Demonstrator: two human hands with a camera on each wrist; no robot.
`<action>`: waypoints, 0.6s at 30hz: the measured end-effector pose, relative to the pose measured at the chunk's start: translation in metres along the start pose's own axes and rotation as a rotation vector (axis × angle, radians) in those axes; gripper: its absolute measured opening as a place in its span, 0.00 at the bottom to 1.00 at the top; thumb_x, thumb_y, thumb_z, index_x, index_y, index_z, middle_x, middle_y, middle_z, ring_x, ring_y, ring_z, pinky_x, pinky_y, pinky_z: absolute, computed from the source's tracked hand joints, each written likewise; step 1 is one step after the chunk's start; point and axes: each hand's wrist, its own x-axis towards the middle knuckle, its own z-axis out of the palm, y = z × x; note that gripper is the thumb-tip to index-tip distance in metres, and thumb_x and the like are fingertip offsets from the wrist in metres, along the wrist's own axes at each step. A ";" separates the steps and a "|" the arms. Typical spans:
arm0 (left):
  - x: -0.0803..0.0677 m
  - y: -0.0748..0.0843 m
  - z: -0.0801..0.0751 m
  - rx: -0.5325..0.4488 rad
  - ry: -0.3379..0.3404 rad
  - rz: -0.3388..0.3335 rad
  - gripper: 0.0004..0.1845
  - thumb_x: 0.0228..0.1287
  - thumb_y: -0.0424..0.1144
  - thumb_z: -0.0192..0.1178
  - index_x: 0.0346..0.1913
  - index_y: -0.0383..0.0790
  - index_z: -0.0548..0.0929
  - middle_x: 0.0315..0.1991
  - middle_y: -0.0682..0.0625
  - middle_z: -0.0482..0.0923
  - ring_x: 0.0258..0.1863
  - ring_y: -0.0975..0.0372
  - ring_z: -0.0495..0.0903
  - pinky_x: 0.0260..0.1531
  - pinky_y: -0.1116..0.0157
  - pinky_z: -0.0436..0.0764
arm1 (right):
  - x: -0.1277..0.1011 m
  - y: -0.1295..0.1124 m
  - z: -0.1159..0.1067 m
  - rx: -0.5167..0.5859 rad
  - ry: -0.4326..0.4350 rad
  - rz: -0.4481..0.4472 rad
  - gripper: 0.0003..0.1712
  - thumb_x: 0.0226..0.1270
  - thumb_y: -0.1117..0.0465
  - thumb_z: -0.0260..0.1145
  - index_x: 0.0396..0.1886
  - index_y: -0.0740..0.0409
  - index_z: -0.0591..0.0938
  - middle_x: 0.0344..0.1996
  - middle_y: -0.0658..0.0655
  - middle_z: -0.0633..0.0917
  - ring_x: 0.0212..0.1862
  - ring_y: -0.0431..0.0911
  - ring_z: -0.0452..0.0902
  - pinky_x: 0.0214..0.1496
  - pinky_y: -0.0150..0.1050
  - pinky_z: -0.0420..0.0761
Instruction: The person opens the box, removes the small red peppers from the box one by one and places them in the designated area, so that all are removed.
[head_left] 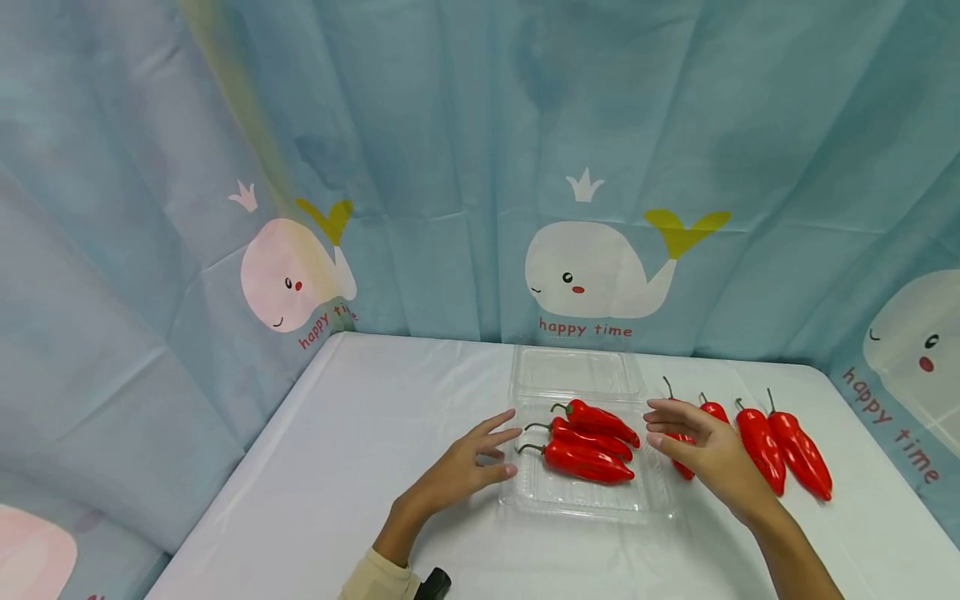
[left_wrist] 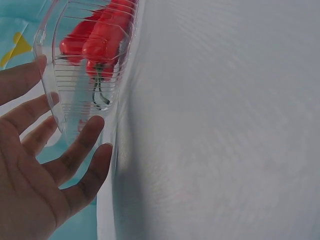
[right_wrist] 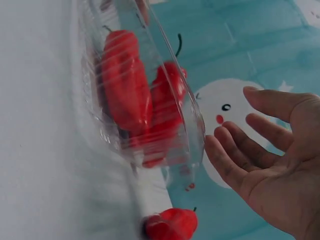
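A clear plastic clamshell tray (head_left: 585, 498) lies open on the white table, its lid (head_left: 573, 371) folded back. Three red chili peppers (head_left: 588, 461) lie side by side in it. My left hand (head_left: 480, 460) is open at the tray's left edge, fingers spread; in the left wrist view the fingertips (left_wrist: 92, 127) are at the tray's wall (left_wrist: 80, 87). My right hand (head_left: 686, 446) is open beside the right edge, a little apart from the tray (right_wrist: 150, 125) in the right wrist view. It hovers over loose red peppers (head_left: 761, 446) on the table.
Several loose peppers lie right of the tray, the outermost (head_left: 802, 454) near the table's right side. A blue whale-print curtain (head_left: 585, 275) hangs close behind the table. The white tablecloth (head_left: 352, 450) stretches left of the tray.
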 end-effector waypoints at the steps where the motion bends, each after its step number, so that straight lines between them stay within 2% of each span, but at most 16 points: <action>1: 0.000 0.000 0.000 0.001 0.001 0.003 0.31 0.76 0.45 0.65 0.78 0.44 0.74 0.85 0.55 0.56 0.66 0.49 0.81 0.57 0.51 0.85 | 0.000 0.000 0.002 0.005 -0.008 0.004 0.31 0.76 0.50 0.70 0.73 0.55 0.77 0.60 0.61 0.86 0.54 0.32 0.83 0.46 0.33 0.87; 7: -0.001 -0.001 0.000 -0.001 0.004 0.009 0.30 0.77 0.45 0.64 0.78 0.44 0.74 0.85 0.54 0.55 0.66 0.49 0.81 0.56 0.52 0.85 | 0.001 -0.003 0.012 0.015 -0.028 0.019 0.33 0.73 0.50 0.73 0.72 0.55 0.78 0.60 0.63 0.86 0.57 0.49 0.85 0.44 0.40 0.89; 9: -0.001 -0.002 0.000 0.001 0.004 0.007 0.30 0.77 0.45 0.64 0.78 0.44 0.74 0.85 0.54 0.55 0.66 0.49 0.81 0.56 0.52 0.85 | 0.000 -0.005 0.015 -0.003 -0.025 0.011 0.34 0.71 0.50 0.74 0.73 0.56 0.78 0.60 0.62 0.87 0.59 0.54 0.85 0.48 0.41 0.90; 11: -0.001 -0.002 0.000 0.002 0.001 0.006 0.31 0.77 0.46 0.64 0.78 0.44 0.74 0.86 0.54 0.55 0.66 0.48 0.81 0.56 0.53 0.85 | 0.000 -0.006 0.017 -0.013 -0.027 0.010 0.35 0.70 0.50 0.75 0.73 0.56 0.78 0.59 0.61 0.87 0.60 0.58 0.83 0.49 0.42 0.90; 18: 0.001 -0.003 0.001 0.008 -0.003 -0.005 0.31 0.77 0.47 0.64 0.78 0.45 0.73 0.86 0.55 0.54 0.66 0.49 0.80 0.56 0.53 0.85 | 0.002 -0.007 0.028 0.043 -0.074 -0.003 0.33 0.69 0.54 0.75 0.71 0.57 0.79 0.61 0.61 0.86 0.64 0.61 0.81 0.52 0.42 0.89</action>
